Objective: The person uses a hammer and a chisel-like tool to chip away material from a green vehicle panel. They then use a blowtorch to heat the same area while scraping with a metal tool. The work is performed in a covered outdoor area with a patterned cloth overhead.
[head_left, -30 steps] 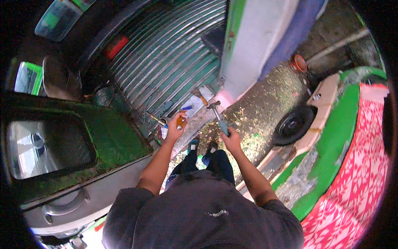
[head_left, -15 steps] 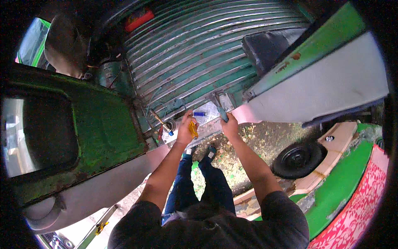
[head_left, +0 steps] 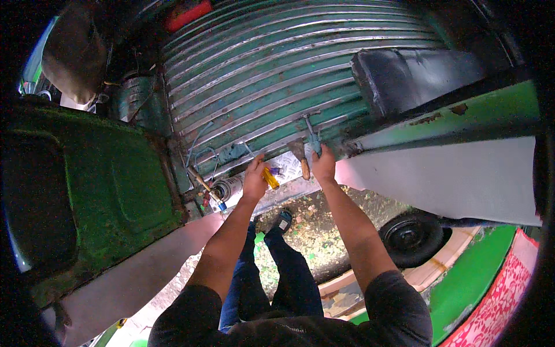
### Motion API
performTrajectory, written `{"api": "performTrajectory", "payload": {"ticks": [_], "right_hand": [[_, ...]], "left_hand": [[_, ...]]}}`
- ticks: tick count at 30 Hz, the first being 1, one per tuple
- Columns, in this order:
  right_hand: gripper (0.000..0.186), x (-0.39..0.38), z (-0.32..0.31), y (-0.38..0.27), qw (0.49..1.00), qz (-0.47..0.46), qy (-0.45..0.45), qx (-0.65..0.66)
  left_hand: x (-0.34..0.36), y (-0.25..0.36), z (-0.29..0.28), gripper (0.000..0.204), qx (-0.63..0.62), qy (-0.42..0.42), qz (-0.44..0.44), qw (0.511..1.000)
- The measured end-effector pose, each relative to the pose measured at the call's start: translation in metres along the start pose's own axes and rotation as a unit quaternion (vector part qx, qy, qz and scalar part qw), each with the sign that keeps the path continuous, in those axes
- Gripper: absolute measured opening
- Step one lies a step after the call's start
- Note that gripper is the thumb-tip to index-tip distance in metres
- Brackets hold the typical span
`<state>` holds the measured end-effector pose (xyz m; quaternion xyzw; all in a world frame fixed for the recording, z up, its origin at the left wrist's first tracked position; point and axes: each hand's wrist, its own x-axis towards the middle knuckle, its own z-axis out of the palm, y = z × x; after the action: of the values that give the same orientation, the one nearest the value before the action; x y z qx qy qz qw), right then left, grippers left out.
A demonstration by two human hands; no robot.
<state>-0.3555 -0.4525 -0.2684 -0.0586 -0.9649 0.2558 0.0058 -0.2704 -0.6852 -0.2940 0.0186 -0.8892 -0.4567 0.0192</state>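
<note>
My left hand (head_left: pixel 254 178) is closed around a screwdriver with a yellow handle (head_left: pixel 270 178); a thin metal shaft shows beyond the fingers. My right hand (head_left: pixel 324 163) grips a tool with a teal handle (head_left: pixel 315 144). Its slim metal shaft ends in a narrow crosswise head over the ribbed bed. Left of that hand, a scraper with a wooden handle (head_left: pixel 305 169) lies across the patterned metal plate (head_left: pixel 291 163). A small blue-purple object (head_left: pixel 277 171) lies beside the screwdriver handle. Beside my left hand, a brass torch (head_left: pixel 202 184) with a blue end rests by a round can (head_left: pixel 226 187).
The ribbed green vehicle bed (head_left: pixel 260 75) stretches ahead. A black padded block (head_left: pixel 410 78) stands at its right. Grey panels flank me, the right one (head_left: pixel 451 179) beneath a rusty green edge. A green door (head_left: pixel 124 185) stands left, a tyre (head_left: pixel 411 236) lower right.
The whole view has shifted. The teal-handled tool now points farther up over the bed, and the wooden-handled scraper shows separately beside my right hand. My left hand keeps the screwdriver.
</note>
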Motion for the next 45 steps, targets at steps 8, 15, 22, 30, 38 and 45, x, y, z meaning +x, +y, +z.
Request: {"api": "performTrajectory", "payload": {"ticks": [8, 15, 22, 30, 38, 45], "right_hand": [[0.043, 0.018, 0.007, 0.005, 0.999, 0.010, -0.034, -0.032], [0.046, 0.014, -0.002, 0.006, 0.991, -0.029, -0.061, -0.114], [0.052, 0.003, -0.008, 0.012, 0.992, -0.080, 0.001, -0.096], [0.050, -0.008, -0.019, 0.013, 0.995, -0.066, -0.015, -0.077], [0.052, -0.017, -0.022, 0.016, 0.994, -0.066, -0.029, -0.079], [0.049, -0.030, -0.030, 0.007, 0.994, -0.094, -0.011, -0.050]], "left_hand": [[0.034, -0.003, 0.020, 0.037, 0.076, 0.016, 0.000, 0.997], [0.038, -0.015, 0.024, 0.044, 0.106, -0.018, -0.034, 0.994], [0.029, -0.003, 0.017, 0.058, 0.171, -0.088, -0.076, 0.978], [0.039, -0.001, 0.022, 0.059, 0.165, -0.056, -0.062, 0.983], [0.029, 0.002, 0.010, 0.060, 0.117, -0.034, -0.079, 0.989], [0.015, -0.002, 0.004, 0.068, 0.114, -0.034, -0.094, 0.989]]}}
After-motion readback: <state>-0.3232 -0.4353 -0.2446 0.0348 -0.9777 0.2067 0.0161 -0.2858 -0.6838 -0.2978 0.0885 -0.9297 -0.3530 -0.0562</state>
